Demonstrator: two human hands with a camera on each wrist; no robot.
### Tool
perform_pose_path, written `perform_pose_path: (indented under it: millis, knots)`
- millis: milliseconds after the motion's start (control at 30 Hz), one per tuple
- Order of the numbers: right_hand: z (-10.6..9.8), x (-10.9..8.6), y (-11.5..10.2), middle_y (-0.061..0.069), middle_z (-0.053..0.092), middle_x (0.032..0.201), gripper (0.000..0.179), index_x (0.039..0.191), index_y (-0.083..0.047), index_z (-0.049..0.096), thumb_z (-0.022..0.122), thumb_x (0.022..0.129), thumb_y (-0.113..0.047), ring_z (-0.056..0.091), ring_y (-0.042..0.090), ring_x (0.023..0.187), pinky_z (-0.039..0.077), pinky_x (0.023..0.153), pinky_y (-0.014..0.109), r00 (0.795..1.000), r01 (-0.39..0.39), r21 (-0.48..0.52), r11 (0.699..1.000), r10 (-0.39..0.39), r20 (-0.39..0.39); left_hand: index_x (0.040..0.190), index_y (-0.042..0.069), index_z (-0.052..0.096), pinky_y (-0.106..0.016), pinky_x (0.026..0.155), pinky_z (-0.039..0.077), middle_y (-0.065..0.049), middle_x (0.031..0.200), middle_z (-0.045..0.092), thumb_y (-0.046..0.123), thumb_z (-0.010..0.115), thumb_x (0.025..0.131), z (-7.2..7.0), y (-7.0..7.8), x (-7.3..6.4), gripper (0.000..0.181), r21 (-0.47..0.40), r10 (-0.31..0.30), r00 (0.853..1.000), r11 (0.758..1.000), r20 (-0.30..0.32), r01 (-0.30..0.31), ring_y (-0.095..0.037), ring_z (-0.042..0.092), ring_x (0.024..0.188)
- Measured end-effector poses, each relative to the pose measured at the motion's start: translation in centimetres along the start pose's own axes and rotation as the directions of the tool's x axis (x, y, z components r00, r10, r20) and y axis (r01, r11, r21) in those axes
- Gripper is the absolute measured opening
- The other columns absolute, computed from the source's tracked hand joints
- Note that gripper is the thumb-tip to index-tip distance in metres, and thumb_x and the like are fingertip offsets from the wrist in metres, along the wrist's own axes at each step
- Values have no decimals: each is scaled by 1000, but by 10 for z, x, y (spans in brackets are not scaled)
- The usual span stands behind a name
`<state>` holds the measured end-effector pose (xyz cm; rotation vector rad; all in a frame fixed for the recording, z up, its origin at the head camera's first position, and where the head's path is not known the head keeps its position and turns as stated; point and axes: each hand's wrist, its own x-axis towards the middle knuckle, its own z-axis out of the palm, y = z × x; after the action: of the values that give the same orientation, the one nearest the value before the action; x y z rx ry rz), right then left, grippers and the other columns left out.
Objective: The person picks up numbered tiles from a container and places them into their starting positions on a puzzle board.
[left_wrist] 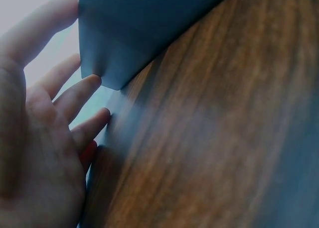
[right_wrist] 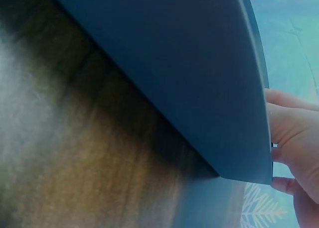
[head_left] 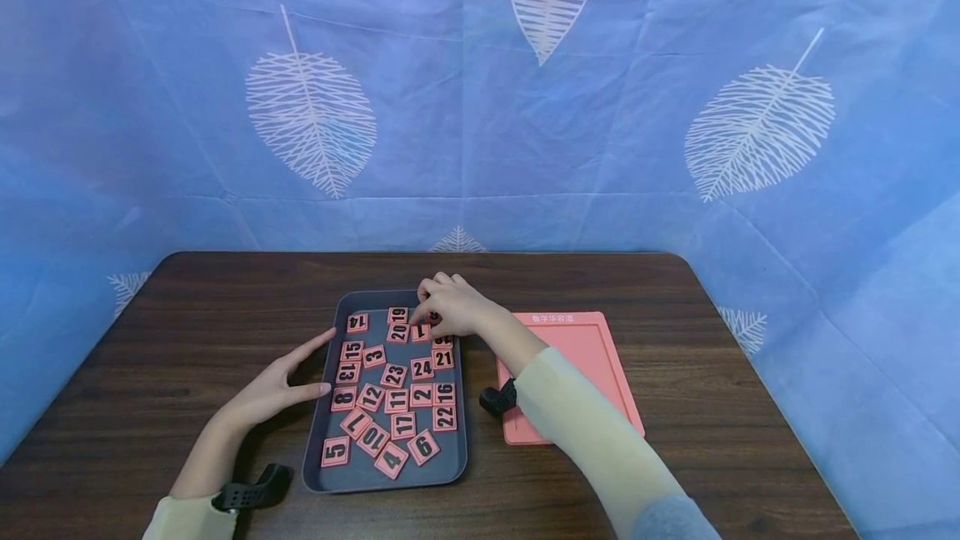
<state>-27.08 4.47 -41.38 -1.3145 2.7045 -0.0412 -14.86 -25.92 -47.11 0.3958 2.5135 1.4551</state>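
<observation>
Across the back, blue cloth (head_left: 465, 123) printed with white leaf shapes (head_left: 311, 119). Before it, a dark wood-grain table (head_left: 720, 373). On the table, left of middle, a dark grey tray (head_left: 360, 473), its long sides running near to far. Right of the tray, a pink board (head_left: 588, 352) lies flat, partly hidden by the pale right sleeve (head_left: 592, 423). Left hand (head_left: 281, 390) at the tray's left side: fingers and thumb spread apart, index and thumb tips at the rim. Right hand (head_left: 455, 307) over the tray's far right corner, index finger and thumb parted, angled down among the tiles; cannot tell whether they pinch one. Right wrist view no help: tray wall hides the tips. Black device (head_left: 258, 488) on the left wrist, a similar one at the right. Smallest, pink tiles (head_left: 393, 375) with black numbers, scattered within the tray, several askew. Tile 14 (head_left: 357, 322) far left, tile 5 (head_left: 335, 452) near left, tile 22 (head_left: 444, 417) along the right wall. Tile 1 (head_left: 421, 332) just beside the right fingertips.
</observation>
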Motion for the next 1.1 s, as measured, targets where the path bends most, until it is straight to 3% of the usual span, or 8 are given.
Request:
perform_pose_path:
  millis: [433,867,1100]
  knots:
    - [3,4,-2,-7,46,111,35,121,-40,66,71,86,-41,33,16,96,26,81,35,1000,-11,-40,999,11,5,153,18,27,-76,96,16,-23,153,22,23,69,89,0,0,-1,77,-9,9,1000,1000,1,-9,-50,16,137]
    - [2,0,-3,-7,44,104,36,120,-40,67,71,85,-32,32,16,95,24,80,36,1000,-17,23,1000,17,-10,153,18,27,-76,96,17,-23,153,23,24,69,89,2,1,-2,77,-8,0,1000,1000,-6,0,-50,17,136]
    - [5,-1,-4,-8,46,105,33,120,-40,67,71,87,-36,32,15,96,25,80,35,1000,-21,18,1000,21,-7,153,18,28,-75,96,17,-23,153,23,23,69,89,3,1,-3,76,-12,2,1000,1000,-7,-2,-49,18,136]
